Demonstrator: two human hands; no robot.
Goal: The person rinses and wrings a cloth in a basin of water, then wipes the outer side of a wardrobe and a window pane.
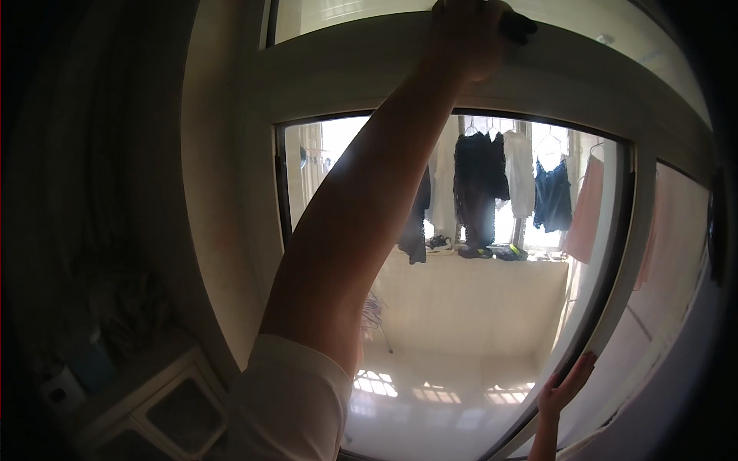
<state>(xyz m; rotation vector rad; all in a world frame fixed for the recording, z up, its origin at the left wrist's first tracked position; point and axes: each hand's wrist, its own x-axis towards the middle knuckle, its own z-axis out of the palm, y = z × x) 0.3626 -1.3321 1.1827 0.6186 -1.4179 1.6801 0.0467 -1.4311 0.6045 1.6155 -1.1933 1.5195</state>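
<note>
My left arm, in a pale short sleeve, stretches up across the middle of the view. At the top rail of a glazed door (346, 81), my left hand (465, 42) is closed around a dark cloth (519, 28), whose end sticks out to the right; the fingers are partly cut off by the upper edge. Low on the right, my right hand (563, 390) grips the door's side frame, thumb on the glass side and fingers lying along it.
Through the glass, dark trousers (478, 184), a white garment (519, 173), a navy top (552, 196) and a pink garment (586, 211) hang before a bright window. Shoes (507, 252) rest on the ledge below. A cabinet (181, 411) stands in shadow at the lower left.
</note>
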